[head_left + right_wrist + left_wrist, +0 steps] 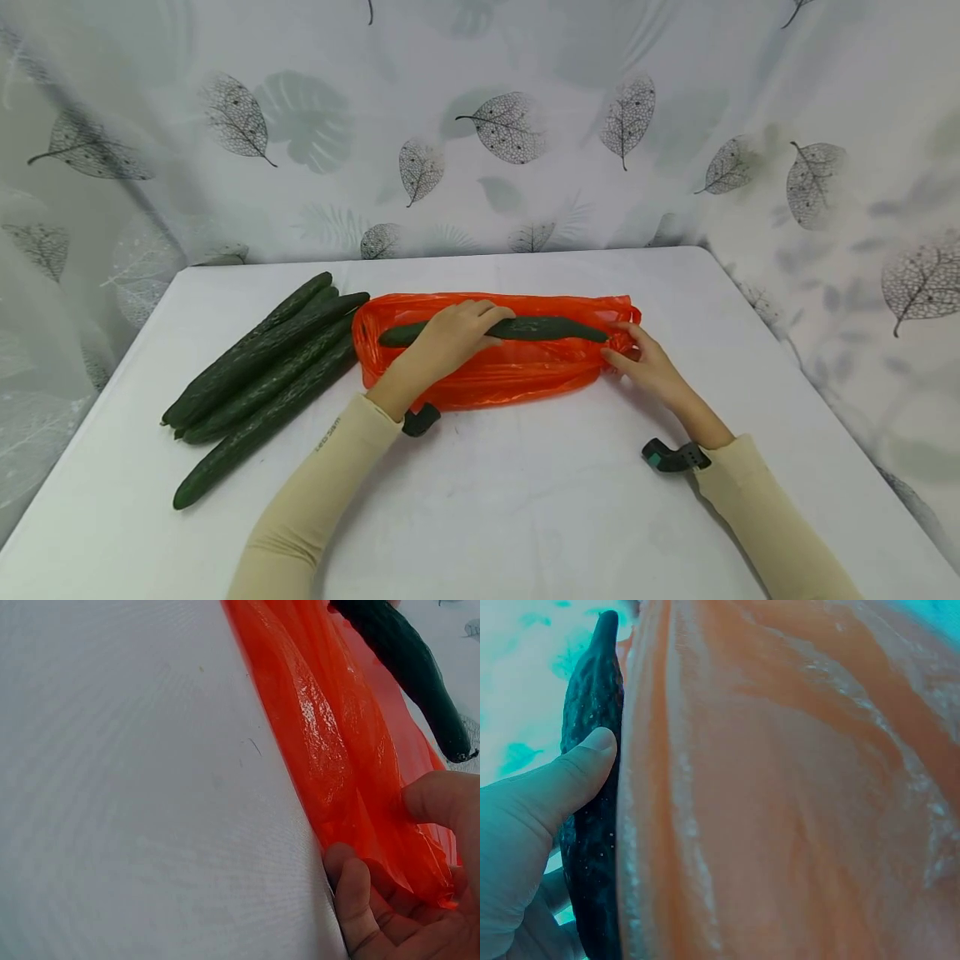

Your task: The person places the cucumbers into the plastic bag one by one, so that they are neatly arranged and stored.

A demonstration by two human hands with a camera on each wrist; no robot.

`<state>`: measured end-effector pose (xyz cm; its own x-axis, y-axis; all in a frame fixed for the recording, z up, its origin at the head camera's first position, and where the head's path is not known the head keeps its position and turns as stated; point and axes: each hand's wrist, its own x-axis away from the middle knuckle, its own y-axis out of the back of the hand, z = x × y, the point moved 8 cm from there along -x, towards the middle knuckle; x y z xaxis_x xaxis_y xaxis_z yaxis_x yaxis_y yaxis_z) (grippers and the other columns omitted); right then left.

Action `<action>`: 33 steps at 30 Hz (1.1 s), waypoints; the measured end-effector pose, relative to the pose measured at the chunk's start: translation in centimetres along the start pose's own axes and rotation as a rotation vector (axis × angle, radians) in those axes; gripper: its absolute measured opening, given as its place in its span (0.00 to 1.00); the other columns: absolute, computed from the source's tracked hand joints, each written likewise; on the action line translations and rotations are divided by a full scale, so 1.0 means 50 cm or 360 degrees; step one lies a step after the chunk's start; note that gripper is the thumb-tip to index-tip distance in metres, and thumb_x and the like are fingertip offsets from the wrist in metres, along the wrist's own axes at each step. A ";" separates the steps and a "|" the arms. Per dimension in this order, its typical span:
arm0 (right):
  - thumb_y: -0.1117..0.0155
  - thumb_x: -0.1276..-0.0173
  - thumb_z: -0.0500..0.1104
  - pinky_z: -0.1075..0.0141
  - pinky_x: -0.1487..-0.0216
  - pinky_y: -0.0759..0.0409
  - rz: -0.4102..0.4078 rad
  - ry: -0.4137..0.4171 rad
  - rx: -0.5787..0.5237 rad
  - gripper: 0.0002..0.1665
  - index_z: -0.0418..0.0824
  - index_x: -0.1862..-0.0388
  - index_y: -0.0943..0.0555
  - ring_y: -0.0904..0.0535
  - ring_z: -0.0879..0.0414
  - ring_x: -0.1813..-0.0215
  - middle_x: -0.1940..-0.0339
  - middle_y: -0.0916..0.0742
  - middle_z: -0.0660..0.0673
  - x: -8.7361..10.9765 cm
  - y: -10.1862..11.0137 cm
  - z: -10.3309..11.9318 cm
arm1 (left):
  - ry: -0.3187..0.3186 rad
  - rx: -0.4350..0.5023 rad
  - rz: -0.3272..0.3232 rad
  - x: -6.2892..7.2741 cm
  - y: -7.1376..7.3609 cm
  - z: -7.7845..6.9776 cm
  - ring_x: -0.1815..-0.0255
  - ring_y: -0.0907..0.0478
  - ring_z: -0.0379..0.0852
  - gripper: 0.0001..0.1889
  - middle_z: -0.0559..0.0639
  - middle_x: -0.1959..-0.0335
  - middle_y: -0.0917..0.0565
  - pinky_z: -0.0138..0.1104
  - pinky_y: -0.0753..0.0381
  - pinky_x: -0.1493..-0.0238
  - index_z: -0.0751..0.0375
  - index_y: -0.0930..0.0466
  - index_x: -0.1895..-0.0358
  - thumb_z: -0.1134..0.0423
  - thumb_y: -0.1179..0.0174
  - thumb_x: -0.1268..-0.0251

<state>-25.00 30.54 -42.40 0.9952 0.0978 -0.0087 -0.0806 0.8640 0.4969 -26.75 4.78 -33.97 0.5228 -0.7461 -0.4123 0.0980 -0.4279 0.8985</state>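
My left hand [448, 340] grips a dark green cucumber [551, 328] around its middle, its thumb along one side in the left wrist view. The cucumber lies lengthwise over a red plastic bag [510, 377], which is spread out flat and crinkled. At the bag's right end, my right hand [647, 363] holds the bag's edge, with the thumb [435, 796] on top and curled fingers [354, 900] beneath. The cucumber's right tip is close to that hand.
Several more cucumbers [258, 367] lie side by side, slanting, on the left of the white table [540, 500]. Their upper ends reach the bag's left end. A leaf-patterned cloth [465, 192] hangs behind the table and at both sides.
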 end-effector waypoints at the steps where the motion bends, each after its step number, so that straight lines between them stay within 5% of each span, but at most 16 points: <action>1: 0.42 0.28 0.37 0.70 0.70 0.22 -0.0003 0.0010 -0.0009 0.30 0.30 0.31 0.38 0.21 0.57 0.69 0.58 0.22 0.34 0.000 0.001 0.001 | 0.0012 0.0017 0.0015 0.000 -0.003 0.003 0.56 0.18 0.47 0.23 0.51 0.54 0.16 0.35 0.18 0.53 0.58 0.23 0.43 0.60 0.31 0.41; 11: 0.43 0.28 0.35 0.71 0.70 0.21 -0.0027 0.0050 -0.0086 0.30 0.29 0.31 0.38 0.19 0.60 0.69 0.56 0.22 0.32 -0.002 0.001 0.004 | 0.0178 0.0258 0.0199 0.009 -0.036 0.034 0.53 0.18 0.45 0.22 0.51 0.52 0.17 0.37 0.18 0.49 0.58 0.26 0.40 0.60 0.34 0.36; 23: 0.42 0.27 0.37 0.71 0.68 0.19 -0.0054 0.0016 -0.0072 0.31 0.30 0.30 0.38 0.19 0.57 0.67 0.49 0.24 0.29 -0.002 0.002 0.003 | 0.0301 0.0250 0.0401 0.019 -0.075 0.054 0.51 0.19 0.45 0.22 0.51 0.50 0.17 0.38 0.19 0.48 0.57 0.25 0.39 0.57 0.36 0.35; 33: 0.43 0.27 0.37 0.70 0.68 0.19 -0.0061 0.0021 -0.0031 0.31 0.30 0.29 0.38 0.19 0.53 0.65 0.46 0.25 0.30 0.000 0.005 0.003 | 0.0269 0.0182 0.0412 0.014 -0.089 0.055 0.51 0.19 0.48 0.22 0.51 0.48 0.16 0.39 0.19 0.50 0.56 0.23 0.40 0.56 0.35 0.36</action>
<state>-25.03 30.69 -42.17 0.9967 0.0709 -0.0388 -0.0437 0.8767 0.4790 -29.16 4.74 -38.67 0.6520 -0.7464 -0.1329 -0.1474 -0.2968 0.9435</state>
